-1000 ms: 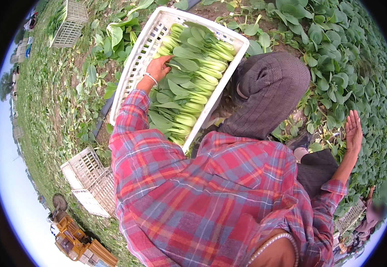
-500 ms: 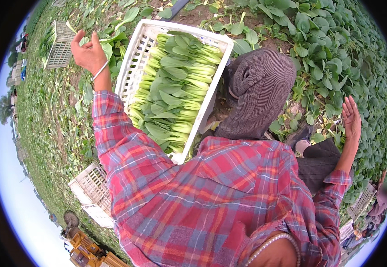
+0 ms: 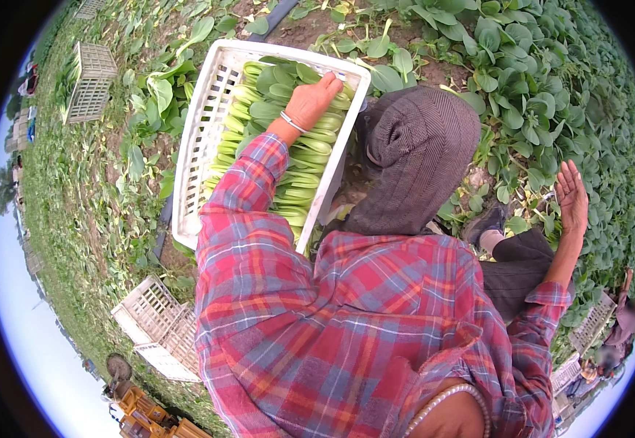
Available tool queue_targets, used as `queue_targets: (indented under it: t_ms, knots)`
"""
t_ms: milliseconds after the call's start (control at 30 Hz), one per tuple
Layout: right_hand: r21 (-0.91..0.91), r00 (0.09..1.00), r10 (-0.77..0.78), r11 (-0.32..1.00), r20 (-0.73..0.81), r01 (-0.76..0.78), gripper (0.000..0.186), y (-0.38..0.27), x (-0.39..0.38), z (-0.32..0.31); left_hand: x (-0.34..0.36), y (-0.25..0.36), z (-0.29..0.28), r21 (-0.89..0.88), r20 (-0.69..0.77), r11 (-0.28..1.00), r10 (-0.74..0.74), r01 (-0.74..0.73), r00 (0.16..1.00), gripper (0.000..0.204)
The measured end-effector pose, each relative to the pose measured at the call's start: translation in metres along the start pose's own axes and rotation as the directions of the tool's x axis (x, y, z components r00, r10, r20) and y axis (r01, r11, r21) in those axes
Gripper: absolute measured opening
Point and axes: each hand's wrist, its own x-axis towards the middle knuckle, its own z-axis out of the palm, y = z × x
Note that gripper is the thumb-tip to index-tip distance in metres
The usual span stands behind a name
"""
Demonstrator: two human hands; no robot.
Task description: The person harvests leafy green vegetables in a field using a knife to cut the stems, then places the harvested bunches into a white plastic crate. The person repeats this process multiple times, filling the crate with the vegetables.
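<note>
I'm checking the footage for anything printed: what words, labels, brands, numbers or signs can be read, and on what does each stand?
None can be read.
White crate: no readable lettering on its rim or walls.
Greens: no label that I can see.
Plaid shirt: pattern only, no lettering visible.
Yellow machine: too small and blurred to tell.

Brown soil (image 3: 314, 31), scattered leaves (image 3: 160, 93), dark strip (image 3: 273, 20), white crate (image 3: 292, 51) holding greens (image 3: 300, 179)

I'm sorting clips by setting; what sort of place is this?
Probably a vegetable field: leafy green plants grow densely on the right, and bok choy lies in a white plastic crate.
</note>
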Motion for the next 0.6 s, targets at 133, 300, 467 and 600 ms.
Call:
queue_targets:
  t_ms: [133, 300, 467, 600]
  knots:
    - [-0.011, 1.0, -0.002, 1.0, 0.005, 0.002, 0.046, 0.001, 0.001, 0.003, -0.013, 0.009, -0.005, 0.039, -0.253, 0.992, 0.129, -0.123, 0.959, 0.024]
    - [-0.004, 1.0, 0.015, 1.0, 0.009, -0.015, 0.046, 0.003, 0.002, 0.0, 0.0, 0.021, -0.026, 0.091, -0.428, 0.995, 0.0, 0.042, 0.904, 0.012]
    - [-0.033, 1.0, 0.018, 0.999, -0.014, -0.019, 0.046, 0.005, 0.003, 0.003, 0.034, 0.004, -0.116, 0.101, -0.713, 0.985, -0.026, 0.139, 0.701, 0.034]
    - [-0.016, 1.0, 0.013, 1.0, 0.021, -0.013, 0.047, 0.004, 0.005, 0.008, 0.041, -0.027, -0.147, -0.01, -0.744, 0.968, -0.175, 0.251, 0.645, 0.055]
